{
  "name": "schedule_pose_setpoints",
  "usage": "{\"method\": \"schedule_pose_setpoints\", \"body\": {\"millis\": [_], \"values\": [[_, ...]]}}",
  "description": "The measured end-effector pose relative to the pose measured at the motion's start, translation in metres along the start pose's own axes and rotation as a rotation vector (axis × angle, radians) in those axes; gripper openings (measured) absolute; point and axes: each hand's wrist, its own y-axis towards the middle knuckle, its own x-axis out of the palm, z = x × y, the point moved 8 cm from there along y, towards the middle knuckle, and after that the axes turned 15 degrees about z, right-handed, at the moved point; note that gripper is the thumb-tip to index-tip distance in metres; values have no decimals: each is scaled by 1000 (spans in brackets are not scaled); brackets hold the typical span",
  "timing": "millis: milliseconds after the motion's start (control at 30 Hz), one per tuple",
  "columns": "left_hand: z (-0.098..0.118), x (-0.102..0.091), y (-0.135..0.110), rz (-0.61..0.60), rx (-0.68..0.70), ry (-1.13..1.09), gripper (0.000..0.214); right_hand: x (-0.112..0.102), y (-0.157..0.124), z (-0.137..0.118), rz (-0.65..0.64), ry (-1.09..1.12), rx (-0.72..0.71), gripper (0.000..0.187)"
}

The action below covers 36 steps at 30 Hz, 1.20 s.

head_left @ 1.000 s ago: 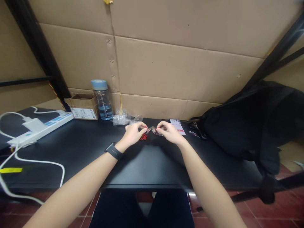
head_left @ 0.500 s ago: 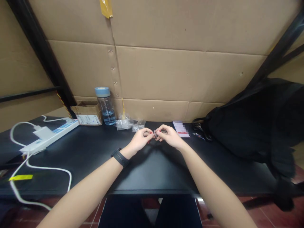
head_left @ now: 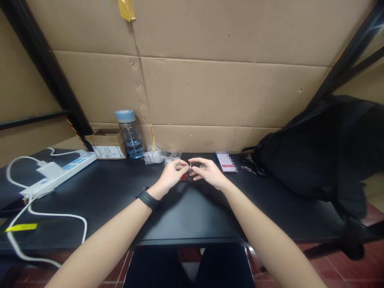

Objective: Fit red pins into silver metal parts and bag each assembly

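Note:
Both my hands meet over the middle of the black table (head_left: 126,196), near its far edge. My left hand (head_left: 171,173), with a black watch on its wrist, pinches a small silvery metal ring (head_left: 190,168) with a red tassel (head_left: 184,176) hanging below it. My right hand (head_left: 206,172) pinches the same small metal piece from the other side, fingertips almost touching the left ones. The piece is too small to make out in detail.
A water bottle (head_left: 128,133) with a blue cap, a small cardboard box (head_left: 107,144) and clear plastic bags (head_left: 156,156) stand at the back. A white power strip (head_left: 57,173) with cables lies left. A phone (head_left: 227,161), keys (head_left: 248,169) and a black backpack (head_left: 324,152) lie right.
My hands came together from a small gap and now pinch the ring between them. The red tassel, hidden half a second ago, hangs below my left fingers again.

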Motion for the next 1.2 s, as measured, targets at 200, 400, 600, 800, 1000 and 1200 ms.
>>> {"method": "schedule_pose_setpoints", "body": {"millis": [200,400,600,800,1000,1200], "values": [[5,-5,-1,25,-45,-66,31,2,1,0,20,49,-30,49],[4,-1,-3,3,-61,-39,25,3,1,-11,13,-118,-227,61],[8,-27,21,128,148,133,28,-12,6,-13,131,-263,-262,55],[9,-63,35,159,450,825,15,-47,17,-16,286,-384,-280,53],[-7,-52,31,-39,533,1011,24,-56,21,-12,282,-422,-293,54],[10,-56,30,61,602,1023,32,-60,23,-10,282,-433,-293,54]]}}
